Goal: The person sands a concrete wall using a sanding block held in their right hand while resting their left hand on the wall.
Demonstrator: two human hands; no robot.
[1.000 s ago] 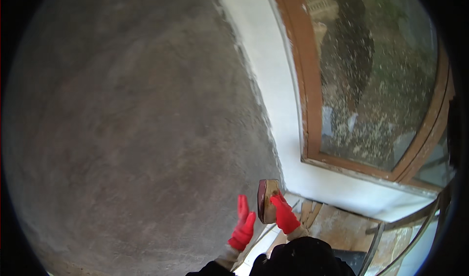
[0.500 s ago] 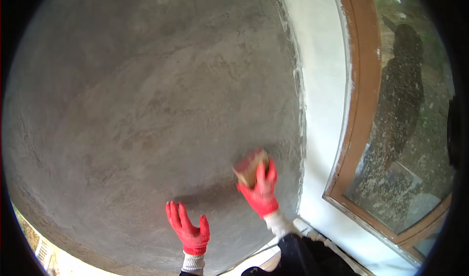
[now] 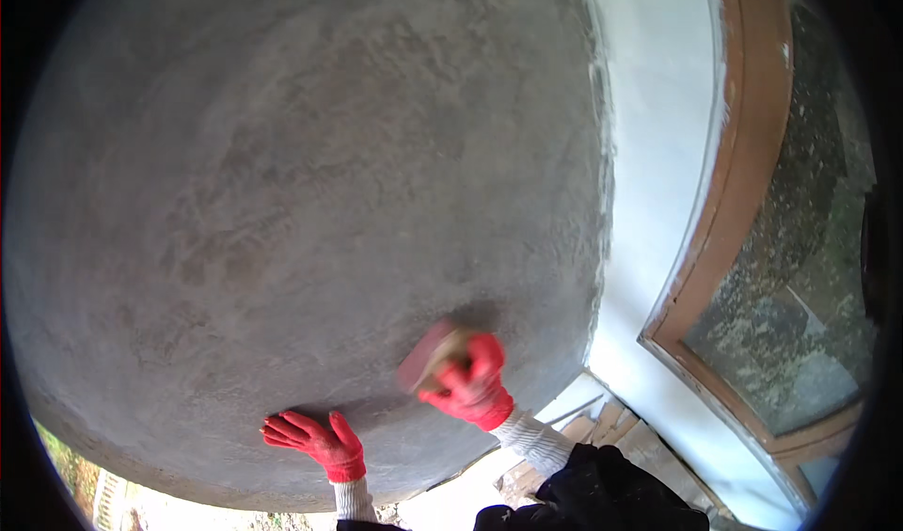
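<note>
A grey, rough-textured wall [image 3: 329,202] fills most of the view. Closed around a hand-sized block [image 3: 435,354], my right hand [image 3: 475,385] in a red-coated glove is at the wall's lower right part. The block is reddish on one side and tan on the other; motion blurs it, so its exact kind is unclear. My left hand [image 3: 318,444], gloved the same way, lies against the wall lower down and to the left. Its fingers are stretched out, with the thumb apart, and it holds nothing.
A white wall strip [image 3: 654,155] meets the grey wall at a corner on the right. Beyond it stands a brown-framed window [image 3: 734,192] with speckled glass. Brown boards or pieces [image 3: 611,427] lie below at the right. Outdoor ground shows at lower left.
My right hand has moved left and down along the wall with the block. My left hand has shifted left and down, its fingers now pointing more leftward. The view has also shifted.
</note>
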